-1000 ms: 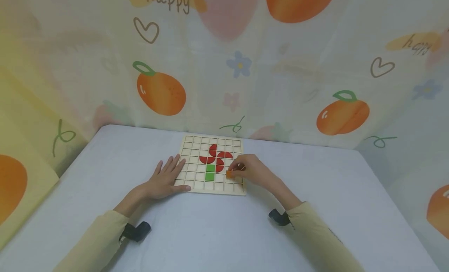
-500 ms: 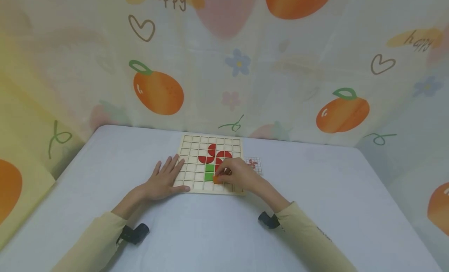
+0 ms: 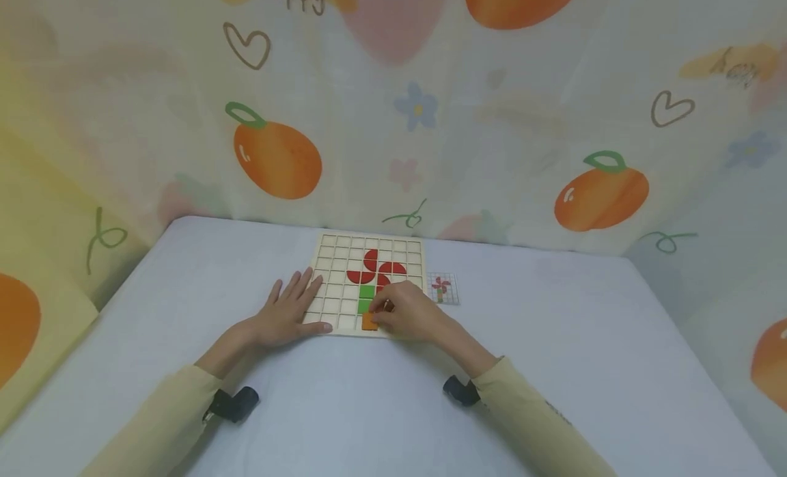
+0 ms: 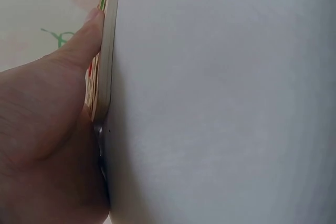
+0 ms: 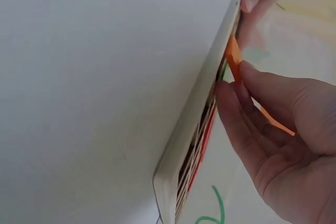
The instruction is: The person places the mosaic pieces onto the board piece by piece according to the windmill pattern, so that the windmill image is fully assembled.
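My right hand (image 3: pixel 408 311) pinches an orange square tile (image 3: pixel 369 321) between thumb and fingers over the near row of a wooden grid board (image 3: pixel 332 275). In the right wrist view the orange tile (image 5: pixel 233 56) stands tilted at the board's near edge. Another orange strip (image 5: pixel 276 121) shows behind the curled fingers; I cannot tell what it is. Just beyond the tile lie two green squares (image 3: pixel 366 292), below red rounded pieces (image 3: pixel 360 277) set like a pinwheel. My left hand (image 3: pixel 279 320) lies with fingers spread at the board's left side, its thumb (image 4: pixel 86 38) on the near edge.
A small pattern card (image 3: pixel 443 288) with a printed pinwheel lies right of the board. White cloth covers the table (image 3: pixel 541 340). A fruit-printed curtain (image 3: pixel 486 142) hangs behind it. Dark wrist cameras (image 3: pixel 233 403) stick out from both sleeves.
My right hand has carried the orange tile leftward and nearer, from the board's right part to just below the green squares. The pattern card has come into view. My left hand stays in place.
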`<act>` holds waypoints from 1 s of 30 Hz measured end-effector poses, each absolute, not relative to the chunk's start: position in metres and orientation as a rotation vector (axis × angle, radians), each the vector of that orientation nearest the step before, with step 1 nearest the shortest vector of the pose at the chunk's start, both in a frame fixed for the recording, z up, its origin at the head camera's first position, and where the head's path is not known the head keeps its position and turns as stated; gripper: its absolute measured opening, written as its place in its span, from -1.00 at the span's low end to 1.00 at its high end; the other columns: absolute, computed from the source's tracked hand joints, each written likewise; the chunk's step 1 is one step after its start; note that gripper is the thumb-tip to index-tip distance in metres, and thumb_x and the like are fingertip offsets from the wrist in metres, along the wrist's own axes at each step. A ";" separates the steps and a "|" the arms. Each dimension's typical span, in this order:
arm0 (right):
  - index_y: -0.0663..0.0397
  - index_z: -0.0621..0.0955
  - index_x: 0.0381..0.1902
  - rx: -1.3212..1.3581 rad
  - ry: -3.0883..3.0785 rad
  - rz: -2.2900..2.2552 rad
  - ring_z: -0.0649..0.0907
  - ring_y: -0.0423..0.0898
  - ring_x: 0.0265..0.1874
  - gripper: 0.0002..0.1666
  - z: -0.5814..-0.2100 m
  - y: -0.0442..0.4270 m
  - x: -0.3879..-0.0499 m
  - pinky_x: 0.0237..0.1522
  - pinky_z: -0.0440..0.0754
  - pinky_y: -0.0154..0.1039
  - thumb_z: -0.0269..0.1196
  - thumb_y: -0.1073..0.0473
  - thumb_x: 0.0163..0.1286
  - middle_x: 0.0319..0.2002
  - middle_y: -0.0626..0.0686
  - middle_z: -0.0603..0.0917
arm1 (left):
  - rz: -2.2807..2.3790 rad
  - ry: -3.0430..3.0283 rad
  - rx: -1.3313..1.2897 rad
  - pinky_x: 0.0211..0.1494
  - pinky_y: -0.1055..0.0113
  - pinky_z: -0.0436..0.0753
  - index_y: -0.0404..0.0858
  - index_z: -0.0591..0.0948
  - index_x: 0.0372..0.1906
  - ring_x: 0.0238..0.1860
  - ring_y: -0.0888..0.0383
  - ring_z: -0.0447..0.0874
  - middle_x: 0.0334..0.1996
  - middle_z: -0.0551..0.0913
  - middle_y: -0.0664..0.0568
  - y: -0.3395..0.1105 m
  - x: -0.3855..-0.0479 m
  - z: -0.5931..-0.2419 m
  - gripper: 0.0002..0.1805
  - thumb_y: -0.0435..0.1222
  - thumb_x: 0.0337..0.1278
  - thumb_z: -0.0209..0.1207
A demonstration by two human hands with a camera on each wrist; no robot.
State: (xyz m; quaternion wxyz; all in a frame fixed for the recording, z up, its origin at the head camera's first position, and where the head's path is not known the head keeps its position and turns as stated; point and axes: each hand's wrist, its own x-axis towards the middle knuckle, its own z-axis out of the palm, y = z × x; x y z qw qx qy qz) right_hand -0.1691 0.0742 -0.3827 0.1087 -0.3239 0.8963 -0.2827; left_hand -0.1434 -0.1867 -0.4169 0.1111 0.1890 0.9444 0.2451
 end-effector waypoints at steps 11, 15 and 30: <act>0.07 0.78 -0.25 -1.000 2.672 -0.750 0.60 -0.24 -0.40 -0.88 -0.383 0.065 -0.168 -0.28 0.56 -0.40 0.41 0.21 0.25 -0.37 -0.09 0.76 | 0.740 2.769 0.554 0.43 -0.27 -0.40 -0.43 -0.07 0.53 0.52 -0.31 -0.39 0.54 -0.25 -0.35 -0.187 -0.142 -0.415 0.08 0.15 0.23 0.17; 0.09 0.78 -0.26 -1.003 2.681 -0.723 0.59 -0.24 -0.42 -0.89 -0.382 0.062 -0.167 -0.31 0.55 -0.42 0.40 0.23 0.25 -0.38 -0.09 0.76 | 0.745 2.770 0.552 0.43 -0.28 -0.39 -0.43 -0.06 0.53 0.52 -0.31 -0.39 0.53 -0.24 -0.35 -0.187 -0.142 -0.415 0.08 0.15 0.22 0.17; 0.04 0.80 -0.27 -1.042 2.717 -0.555 0.62 -0.26 -0.32 -0.89 -0.384 0.057 -0.168 -0.25 0.56 -0.43 0.42 0.18 0.24 -0.33 -0.12 0.76 | 0.798 2.781 0.588 0.42 -0.29 -0.39 -0.46 -0.04 0.51 0.51 -0.35 -0.37 0.52 -0.22 -0.38 -0.187 -0.143 -0.418 0.08 0.13 0.20 0.19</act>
